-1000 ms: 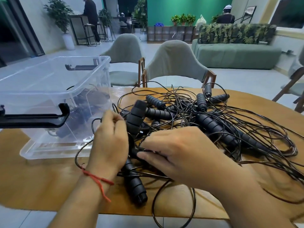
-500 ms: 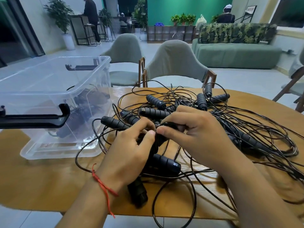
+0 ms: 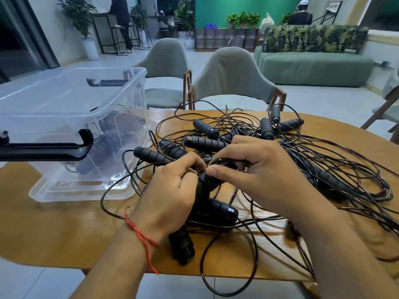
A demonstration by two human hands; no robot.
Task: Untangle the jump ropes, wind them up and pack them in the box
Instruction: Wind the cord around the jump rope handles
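A tangle of black jump ropes (image 3: 287, 156) with ribbed handles covers the round wooden table (image 3: 64, 231). My left hand (image 3: 170, 195) grips a pair of black handles (image 3: 218, 209) at the near middle. My right hand (image 3: 257, 173) pinches the thin black cord at the top of those handles, thumb and fingers curled round it. Another handle (image 3: 182, 244) pokes out below my left wrist. The clear plastic box (image 3: 71, 130) stands on the left of the table with dark rope bundles inside.
The box has black latch handles (image 3: 47, 145) on its rims. Loose cord loops (image 3: 228, 268) hang over the table's near edge. Two grey chairs (image 3: 235, 80) stand behind the table, a green sofa (image 3: 313, 65) beyond. People are in the far background.
My hands rose from flat on the pile and came together on the handle pair; the right hand shifted left onto the cord at its top. Little moved in the last half second.
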